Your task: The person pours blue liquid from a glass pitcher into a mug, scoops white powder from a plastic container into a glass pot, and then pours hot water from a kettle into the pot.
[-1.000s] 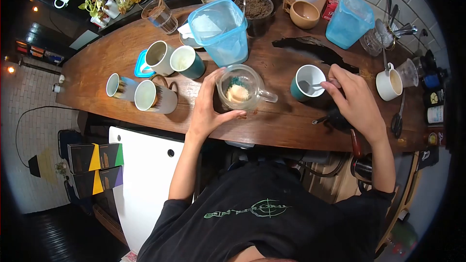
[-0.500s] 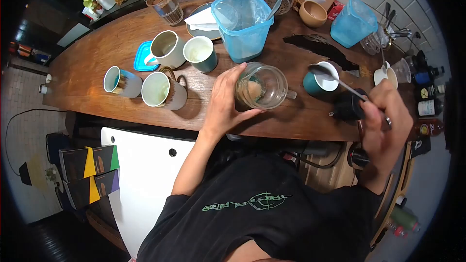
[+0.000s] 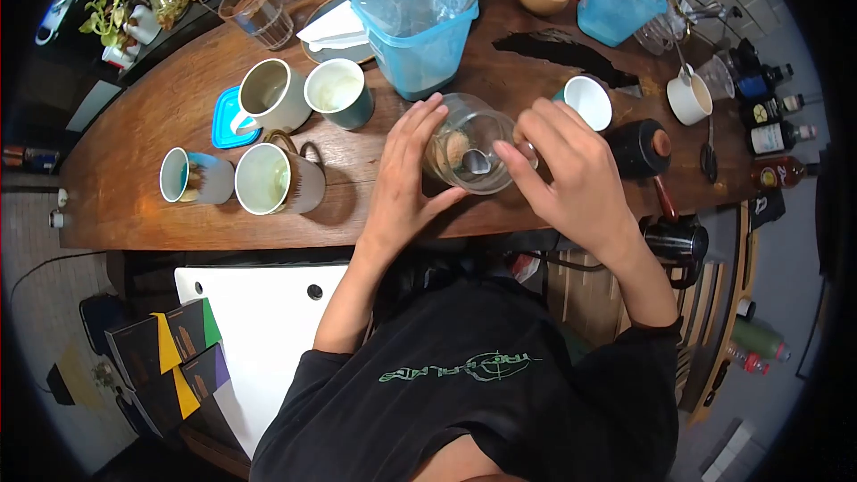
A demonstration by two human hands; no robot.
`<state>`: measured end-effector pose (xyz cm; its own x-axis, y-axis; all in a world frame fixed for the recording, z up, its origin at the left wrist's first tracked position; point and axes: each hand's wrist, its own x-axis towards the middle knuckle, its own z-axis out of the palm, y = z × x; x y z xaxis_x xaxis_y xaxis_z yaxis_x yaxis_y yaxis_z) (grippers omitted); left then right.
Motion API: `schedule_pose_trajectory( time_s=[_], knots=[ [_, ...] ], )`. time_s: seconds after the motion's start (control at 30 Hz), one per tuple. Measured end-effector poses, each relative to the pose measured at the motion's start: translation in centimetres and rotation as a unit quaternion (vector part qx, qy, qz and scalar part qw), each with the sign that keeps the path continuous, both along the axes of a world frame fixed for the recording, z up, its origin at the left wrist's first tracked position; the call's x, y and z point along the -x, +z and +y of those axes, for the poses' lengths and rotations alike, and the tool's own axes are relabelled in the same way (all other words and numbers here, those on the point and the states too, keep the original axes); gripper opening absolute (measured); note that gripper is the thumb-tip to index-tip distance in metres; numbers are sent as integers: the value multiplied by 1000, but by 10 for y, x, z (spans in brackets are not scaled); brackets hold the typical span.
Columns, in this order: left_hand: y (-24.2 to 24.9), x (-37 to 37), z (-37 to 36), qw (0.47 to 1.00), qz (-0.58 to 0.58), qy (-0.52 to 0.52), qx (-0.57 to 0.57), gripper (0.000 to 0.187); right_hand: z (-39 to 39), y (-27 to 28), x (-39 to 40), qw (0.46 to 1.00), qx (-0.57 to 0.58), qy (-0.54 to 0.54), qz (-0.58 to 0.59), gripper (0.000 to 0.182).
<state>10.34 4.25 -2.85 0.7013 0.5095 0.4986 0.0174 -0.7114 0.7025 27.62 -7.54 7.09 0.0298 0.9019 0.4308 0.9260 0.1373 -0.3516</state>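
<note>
A clear glass mug [image 3: 495, 129] stands near the front edge of the wooden counter, with a small light-brown mass inside it. My left hand [image 3: 403, 177] is curved round the mug's left side, thumb towards the front. On the right, my right hand [image 3: 573, 177] is closed on a metal spoon, whose bowl [image 3: 477, 162] is down in the mug; the hand hides most of its handle. Just beyond my right hand is a teal cup with a white inside [image 3: 587, 103]. A blue plastic tub [image 3: 420, 58] stands behind the glass mug.
To the left are several cups, among them a green-and-white one [image 3: 339, 94] and a grey one [image 3: 302, 186]. A black long-handled pot [image 3: 636, 150] is on the right, with small scissors [image 3: 709, 161] and a white cup [image 3: 689, 100] beyond it. Bottles [image 3: 772, 138] line the far right.
My right hand has moved left from the teal cup to the glass mug, bringing the spoon down into it. My left hand stays at the mug. The camera view has shifted slightly.
</note>
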Motion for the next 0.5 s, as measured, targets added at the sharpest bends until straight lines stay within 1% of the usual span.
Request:
schedule_pose_trajectory(
  time_s=[0.13, 0.2, 0.23, 0.3, 0.33, 0.4, 0.43, 0.5],
  knots=[
    [-2, -1, 0, 1000, 17, 2, 7, 100, 3, -5, -1, 999, 8, -40, 2, 21],
    [-3, -2, -1, 1000, 5, 10, 21, 101, 3, -7, -2, 996, 25, -82, 23, 23],
    [-3, -2, 0, 1000, 1, 7, 24, 101, 2, -8, -2, 996, 27, -81, 27, 23],
    [-4, -2, -1, 1000, 2, 7, 30, 101, 0, -9, -4, 994, 20, -109, 4, 28],
    [-3, -2, -1, 999, 0, 7, 34, 101, -1, -7, -5, 994, 19, -106, 6, 28],
    [-4, -3, 0, 1000, 2, 15, 23, 102, -5, 1, -9, 992, -33, -117, -30, 35],
    [-4, -3, -1, 1000, 3, 18, 23, 102, -10, 9, -11, 992, -37, -114, -29, 35],
    [-5, -4, 0, 1000, 8, 21, 18, 102, -32, 25, -19, 985, -68, -157, -12, 40]
  ],
)
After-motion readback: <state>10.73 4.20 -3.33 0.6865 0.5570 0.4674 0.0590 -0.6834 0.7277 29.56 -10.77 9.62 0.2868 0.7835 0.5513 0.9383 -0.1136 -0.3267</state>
